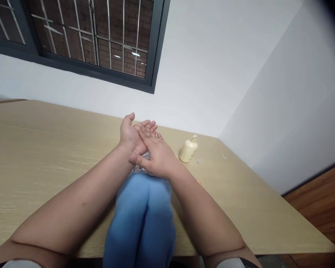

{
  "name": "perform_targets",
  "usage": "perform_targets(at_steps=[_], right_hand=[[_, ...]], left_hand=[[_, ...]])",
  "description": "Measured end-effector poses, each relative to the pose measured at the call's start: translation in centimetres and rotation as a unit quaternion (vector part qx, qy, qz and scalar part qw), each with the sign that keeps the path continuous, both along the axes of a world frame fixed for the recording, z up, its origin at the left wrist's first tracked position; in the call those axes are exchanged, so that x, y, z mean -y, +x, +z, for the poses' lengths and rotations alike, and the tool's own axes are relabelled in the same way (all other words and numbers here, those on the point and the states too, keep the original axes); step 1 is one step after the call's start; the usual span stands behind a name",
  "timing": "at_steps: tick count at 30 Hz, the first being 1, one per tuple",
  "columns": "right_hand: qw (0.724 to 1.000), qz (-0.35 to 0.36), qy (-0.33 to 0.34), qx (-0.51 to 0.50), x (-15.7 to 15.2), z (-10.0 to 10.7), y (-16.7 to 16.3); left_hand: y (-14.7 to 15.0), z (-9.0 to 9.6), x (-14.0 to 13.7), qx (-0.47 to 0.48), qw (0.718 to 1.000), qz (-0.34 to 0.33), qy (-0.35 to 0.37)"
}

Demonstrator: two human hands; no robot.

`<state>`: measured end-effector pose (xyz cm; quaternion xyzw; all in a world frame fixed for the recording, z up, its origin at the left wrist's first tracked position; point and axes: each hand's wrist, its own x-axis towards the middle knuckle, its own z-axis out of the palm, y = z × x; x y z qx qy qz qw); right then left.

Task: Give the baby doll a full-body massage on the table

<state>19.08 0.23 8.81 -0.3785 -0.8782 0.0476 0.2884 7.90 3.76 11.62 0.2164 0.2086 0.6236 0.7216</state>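
My left hand [130,136] is turned palm up above the table, its fingers stretched out and the thumb standing apart. Across its palm and fingers lies my right hand [158,153], palm down, with fingers extended and thumb spread toward the left wrist. The two hands touch each other, and I see no object between them. Just right of them a cream-coloured pump bottle [188,149] stands upright on the table, touched by neither hand. Below the hands is a light blue cloth [143,208] with a printed figure at its far end, partly covered by the right hand.
The pale wooden table [58,149] reaches back to a white wall [195,74]. A dark-framed window [153,48] with metal bars is at upper left. A small thin strip [223,155] lies right of the bottle. Brown wood panelling [321,197] is at far right.
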Motion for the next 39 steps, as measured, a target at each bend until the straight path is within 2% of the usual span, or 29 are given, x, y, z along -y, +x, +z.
perform_targets(at_steps=[8,14,20,23,27,30,33,36,37,39], right_hand=[[1.0,0.021,0.006,0.006,2.2,1.6,0.1],[1.0,0.029,0.008,0.002,3.8,2.4,-0.5],[0.999,0.033,0.013,0.019,1.9,1.6,-0.2],[0.999,0.004,0.024,0.045,0.9,1.6,0.5],[0.999,-0.027,0.0,0.046,1.2,2.4,1.7],[0.999,-0.03,-0.005,0.011,1.9,3.0,2.4],[0.998,-0.047,-0.019,-0.03,2.2,3.0,3.3],[0.997,-0.057,-0.026,-0.049,2.3,2.0,4.2],[0.997,-0.054,-0.026,-0.049,2.5,1.4,4.5],[0.998,-0.03,-0.029,-0.04,2.9,-0.1,4.5]], left_hand=[[-2.1,0.0,-1.7,0.013,0.999,0.045,0.023],[-1.6,0.0,-1.3,0.029,0.998,0.028,0.039],[-0.3,0.3,0.4,0.05,0.997,-0.051,0.036],[-0.4,0.6,1.0,0.046,0.998,-0.051,0.013],[-0.7,0.9,0.9,0.023,0.999,-0.023,0.017],[-0.6,0.0,0.6,-0.014,0.999,0.021,0.039],[-0.7,-2.6,0.4,-0.104,0.992,0.045,0.053],[-1.9,-6.5,0.6,-0.249,0.96,0.062,0.108],[-2.5,-7.8,0.7,-0.324,0.934,0.063,0.135],[-3.8,-10.1,1.0,-0.482,0.844,0.075,0.221]])
